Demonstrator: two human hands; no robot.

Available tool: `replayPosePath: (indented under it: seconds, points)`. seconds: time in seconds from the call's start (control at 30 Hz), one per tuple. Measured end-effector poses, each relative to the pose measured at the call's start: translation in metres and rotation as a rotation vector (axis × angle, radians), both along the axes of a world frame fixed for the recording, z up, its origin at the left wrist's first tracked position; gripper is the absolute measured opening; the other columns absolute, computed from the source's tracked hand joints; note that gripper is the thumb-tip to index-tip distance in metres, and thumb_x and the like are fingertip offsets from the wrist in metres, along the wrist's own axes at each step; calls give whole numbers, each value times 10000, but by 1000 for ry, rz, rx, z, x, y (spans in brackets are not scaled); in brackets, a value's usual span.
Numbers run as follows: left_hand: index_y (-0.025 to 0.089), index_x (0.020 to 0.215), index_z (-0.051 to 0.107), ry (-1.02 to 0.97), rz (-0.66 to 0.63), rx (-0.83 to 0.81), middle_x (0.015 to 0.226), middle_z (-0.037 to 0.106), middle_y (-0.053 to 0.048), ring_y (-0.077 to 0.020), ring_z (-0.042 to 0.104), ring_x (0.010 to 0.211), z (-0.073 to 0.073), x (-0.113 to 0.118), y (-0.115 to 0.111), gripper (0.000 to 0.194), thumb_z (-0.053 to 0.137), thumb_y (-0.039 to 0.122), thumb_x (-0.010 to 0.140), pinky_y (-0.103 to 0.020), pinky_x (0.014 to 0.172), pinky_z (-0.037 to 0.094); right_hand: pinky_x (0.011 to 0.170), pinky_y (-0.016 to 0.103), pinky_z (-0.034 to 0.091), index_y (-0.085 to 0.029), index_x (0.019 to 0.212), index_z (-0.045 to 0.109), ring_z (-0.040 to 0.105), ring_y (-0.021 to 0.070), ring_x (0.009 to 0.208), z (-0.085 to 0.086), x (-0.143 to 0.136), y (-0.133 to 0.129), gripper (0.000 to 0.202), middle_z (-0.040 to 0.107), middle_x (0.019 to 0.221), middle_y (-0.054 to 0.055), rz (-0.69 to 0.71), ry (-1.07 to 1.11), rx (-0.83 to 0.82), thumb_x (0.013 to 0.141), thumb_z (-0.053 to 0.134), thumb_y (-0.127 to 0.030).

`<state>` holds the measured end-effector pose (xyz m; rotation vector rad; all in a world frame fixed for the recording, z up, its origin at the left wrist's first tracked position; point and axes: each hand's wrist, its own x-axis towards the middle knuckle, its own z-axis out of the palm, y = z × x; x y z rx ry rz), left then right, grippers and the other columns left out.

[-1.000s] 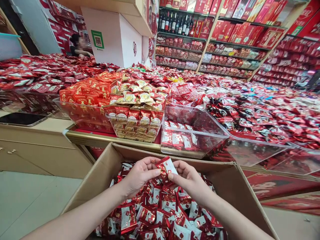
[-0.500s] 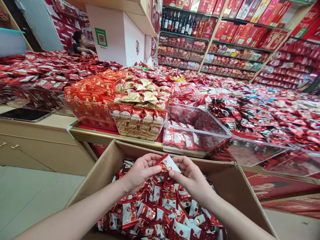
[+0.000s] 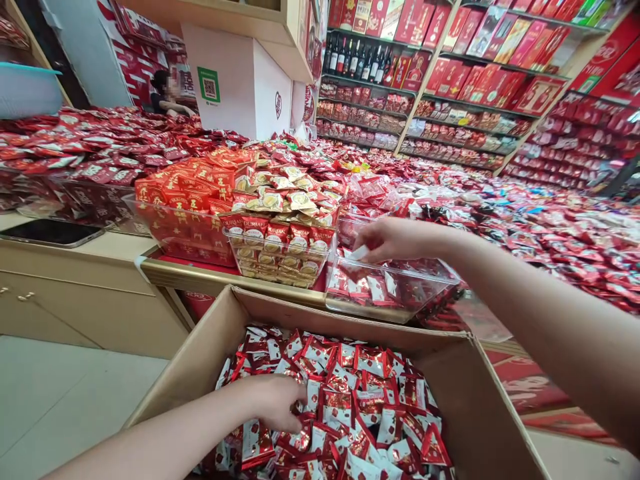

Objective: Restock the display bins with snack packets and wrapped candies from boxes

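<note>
An open cardboard box [image 3: 480,393] full of red-and-white wrapped candy packets [image 3: 371,360] stands in front of me. My left hand [image 3: 281,402] is low inside it, over the packets, thumb and fingers apart, with nothing seen held between them. Beyond the box, my right hand [image 3: 383,241] reaches over a clear plastic bin [image 3: 425,283]. Its fingers pinch a small candy packet [image 3: 358,253], of which a white part shows. Red-and-white packets [image 3: 373,288] stand in a row in the front of that bin, below the hand.
Left of the bin stand a clear bin of durian candies [image 3: 280,250] and one of red-orange packets [image 3: 185,220]. A black phone [image 3: 50,231] lies on the left counter. Heaped sweets spread behind, up to shelves with bottles [image 3: 357,60]. A person [image 3: 170,93] is far back left.
Both hands were together over the box, holding one packet. The right hand has carried a packet forward to the clear bin, while the left has let go and dropped down among the packets.
</note>
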<state>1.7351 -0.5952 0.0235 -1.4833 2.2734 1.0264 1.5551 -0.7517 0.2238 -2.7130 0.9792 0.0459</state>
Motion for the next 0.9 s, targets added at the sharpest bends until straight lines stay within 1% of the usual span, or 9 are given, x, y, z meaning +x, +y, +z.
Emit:
replayPosePath:
  seconds: [0.1,0.2,0.33,0.4,0.5,0.6,0.67,0.77,0.9]
  points:
    - [220,1035,554,-104,-40,54,1014,591,-120,-294,555,852,-1,0,0,486,543,383,578,-363,648,428,488,219,341,-162,697,597,454,95,524,-16,19,-11,244,572,608,-9,44,156,217,581,614,-376]
    - [234,1023,563,-87,-27,44,999,596,-112,-287,558,831,-7,0,-1,498,585,335,536,-361,643,428,496,215,355,-152,692,608,469,95,518,-26,29,-11,273,584,586,-10,25,186,409,547,641,-381]
    - [226,712,668,20,60,-63,688,639,-66,-232,560,621,-25,2,0,246,605,217,475,-312,531,412,501,220,382,-165,648,615,492,99,511,-36,27,-8,232,592,565,-12,-47,73,572,493,685,-322]
    - [220,542,648,52,87,-91,518,583,-30,-187,513,507,-33,2,1,139,566,138,464,-280,478,383,501,224,392,-179,649,618,501,98,506,-39,25,-7,219,599,574,-11,-83,8,635,481,695,-295]
    - [213,414,580,101,109,-115,384,451,19,-126,397,398,-38,2,1,158,508,74,434,-246,424,328,480,222,395,-186,674,621,506,94,484,-41,23,-5,242,606,580,-9,-129,-20,704,465,704,-274]
    - [207,381,529,168,126,-117,345,357,52,-91,304,357,-34,3,-2,135,499,82,421,-228,395,283,476,218,398,-184,651,616,501,89,480,-39,23,-3,221,602,573,-11,-130,-69,719,468,704,-269]
    - [205,411,525,221,135,-98,356,372,54,-90,305,353,-27,3,-6,97,507,115,440,-222,384,265,486,221,409,-184,632,604,500,87,490,-40,23,-3,191,598,577,-10,-141,-152,737,500,687,-294]
    - [202,518,532,328,172,-82,451,472,35,-114,393,414,-12,0,-14,30,504,191,520,-219,398,277,504,241,431,-184,626,583,511,92,507,-44,22,-6,189,594,597,1,-175,-257,809,557,647,-348]
    - [198,754,461,511,286,4,595,565,10,-132,515,498,7,-6,-22,144,377,306,709,-221,443,353,496,268,449,-178,601,570,523,116,519,-49,21,-10,206,572,583,10,-231,-187,764,518,680,-332]
